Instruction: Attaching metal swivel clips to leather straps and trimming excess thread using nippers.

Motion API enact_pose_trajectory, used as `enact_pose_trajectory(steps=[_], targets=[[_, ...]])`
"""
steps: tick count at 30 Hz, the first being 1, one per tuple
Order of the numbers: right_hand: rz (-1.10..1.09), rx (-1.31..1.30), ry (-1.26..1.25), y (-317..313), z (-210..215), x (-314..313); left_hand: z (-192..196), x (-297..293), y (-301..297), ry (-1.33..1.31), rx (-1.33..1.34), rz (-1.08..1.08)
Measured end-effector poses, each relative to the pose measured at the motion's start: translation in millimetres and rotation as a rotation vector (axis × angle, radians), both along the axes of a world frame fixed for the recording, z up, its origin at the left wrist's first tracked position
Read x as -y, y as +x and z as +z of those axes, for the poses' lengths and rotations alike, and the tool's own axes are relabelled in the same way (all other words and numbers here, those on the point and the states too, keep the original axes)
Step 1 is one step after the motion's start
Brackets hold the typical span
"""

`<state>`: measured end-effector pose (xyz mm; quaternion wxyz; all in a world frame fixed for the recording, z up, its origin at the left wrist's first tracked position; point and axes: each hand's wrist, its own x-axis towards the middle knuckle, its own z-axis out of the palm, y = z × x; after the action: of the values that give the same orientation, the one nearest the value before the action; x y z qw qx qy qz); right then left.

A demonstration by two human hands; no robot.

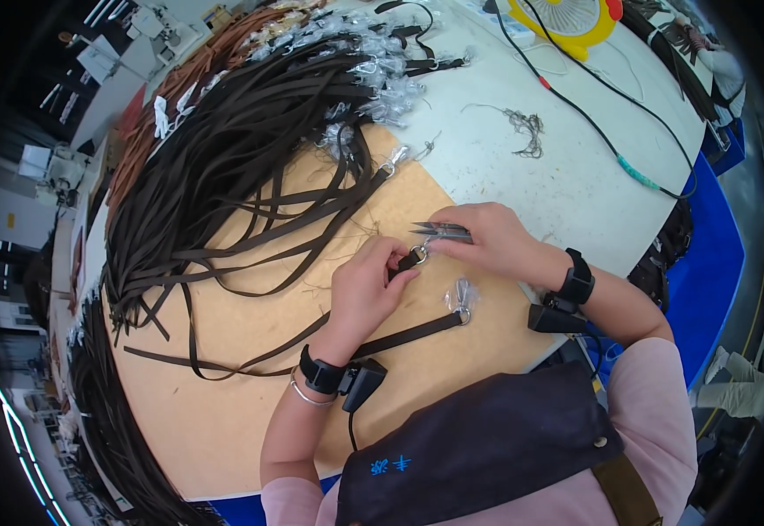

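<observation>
My left hand [366,285] is closed on the end of a dark brown strap [409,260], pinching it between thumb and fingers just beside its metal ring [420,254]. Close by on the right, my right hand [493,241] is closed around a pair of thread snips [443,231]. Their pointed blades lie just above the ring and point left. The right fingertips come close to the ring's hardware; whether they touch it I cannot tell. Just below both hands, another dark strap [413,335] lies on the tan board, with a metal clasp in clear plastic wrap [462,296] at its end.
A large heap of dark straps [233,131] covers the left and far left, with plastic-wrapped clasps [386,74] along its far side. Loose thread scraps [525,133] lie on the pale table [575,188]. A yellow fan [566,26] and black cables [597,131] are at far right.
</observation>
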<state>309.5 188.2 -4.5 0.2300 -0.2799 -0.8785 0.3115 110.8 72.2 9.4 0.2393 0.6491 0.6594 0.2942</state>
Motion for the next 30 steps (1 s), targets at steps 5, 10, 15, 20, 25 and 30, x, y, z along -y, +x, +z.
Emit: enact_pose_trajectory(steps=[5, 10, 15, 20, 25, 30], targets=[[-0.031, 0.048, -0.096, 1.4, -0.9, -2.4, -10.3, -0.5, 4.6, 0.186, -0.128, 0.015], [-0.037, 0.067, -0.098, 2.0, -2.8, -3.5, -7.9, 3.6, -4.4, 0.118, -0.064, -0.006], [-0.054, 0.045, -0.154, 1.0, -1.9, -2.3, -4.6, 11.5, -32.5, 0.179, -0.083, 0.276], [-0.062, 0.064, -0.185, 0.7, -1.6, -2.5, 5.0, -1.5, 12.3, 0.123, 0.003, 0.134], [-0.071, 0.033, -0.184, 0.0, -5.8, -2.6, -4.3, -10.0, 15.7, 0.095, -0.111, 0.1], [-0.071, 0.029, -0.153, 1.1, -4.7, -3.4, -11.7, -19.4, 5.2, -0.014, 0.032, 0.044]])
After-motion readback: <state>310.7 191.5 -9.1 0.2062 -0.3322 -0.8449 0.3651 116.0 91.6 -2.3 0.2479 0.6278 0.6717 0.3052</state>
